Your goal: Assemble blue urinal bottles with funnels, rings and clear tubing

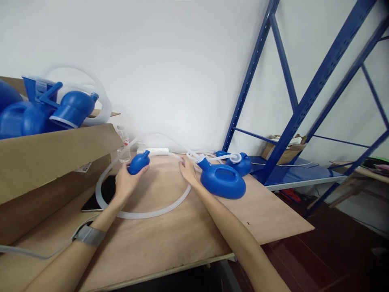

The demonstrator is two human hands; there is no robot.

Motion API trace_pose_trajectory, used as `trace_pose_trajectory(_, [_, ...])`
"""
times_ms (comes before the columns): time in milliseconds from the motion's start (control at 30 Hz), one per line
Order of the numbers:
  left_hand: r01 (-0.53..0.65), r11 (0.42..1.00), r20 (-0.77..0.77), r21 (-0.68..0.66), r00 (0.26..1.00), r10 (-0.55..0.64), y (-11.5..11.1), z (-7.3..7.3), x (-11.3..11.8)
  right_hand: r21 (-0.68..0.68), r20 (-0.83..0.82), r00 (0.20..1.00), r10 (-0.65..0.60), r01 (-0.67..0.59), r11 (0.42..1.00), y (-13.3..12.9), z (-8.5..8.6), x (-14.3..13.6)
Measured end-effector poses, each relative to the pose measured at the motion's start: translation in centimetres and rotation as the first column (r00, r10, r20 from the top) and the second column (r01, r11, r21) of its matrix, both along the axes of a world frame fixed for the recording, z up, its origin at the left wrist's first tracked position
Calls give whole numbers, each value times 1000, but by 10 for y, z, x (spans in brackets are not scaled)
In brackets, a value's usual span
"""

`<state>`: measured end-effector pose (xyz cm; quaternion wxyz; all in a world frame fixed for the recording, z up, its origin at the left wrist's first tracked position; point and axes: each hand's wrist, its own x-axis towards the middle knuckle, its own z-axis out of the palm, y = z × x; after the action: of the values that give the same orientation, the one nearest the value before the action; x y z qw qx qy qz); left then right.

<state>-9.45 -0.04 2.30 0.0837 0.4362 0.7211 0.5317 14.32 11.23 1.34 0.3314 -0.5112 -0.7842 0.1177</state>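
Left fingers around blue spouted piece

The bulb and tube looked smooth plastic; the bench, matt wood; the box along its left edge, cardboard.

the bulb is solid blue, the jug blue with a white cap, and the tube milky white. the desk is pale tan with faint wood grain, the box brown, the rack blue with dark dots.
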Motion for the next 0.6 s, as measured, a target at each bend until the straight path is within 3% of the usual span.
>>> trace_pose_trajectory(67, [33,997,213,63,976,-46,2,1,-1,49,-64,998,11,-8,999,-8,9,14])
trace_pose_trajectory(167, [186,943,473,275,828,-301,3,4,5,130,-195,977,86,-61,990,-21,14,30])
trace_pose_trajectory(233, [281,869,518,407,713,-473,0,5,10,164,-209,972,105,-72,984,-29,12,35])
trace_pose_trajectory(300, [341,813,487,472,668,-563,-3,6,13,170,-138,988,74,-50,984,-34,9,37])
trace_pose_trajectory(467, [419,749,313,514,721,-619,-9,5,11,70,-6,1000,10,-10,997,-38,-2,35])
trace_pose_trajectory(600, [458,757,204,466,777,-596,-12,10,11,-18,-17,997,69,-70,997,-36,-16,35])
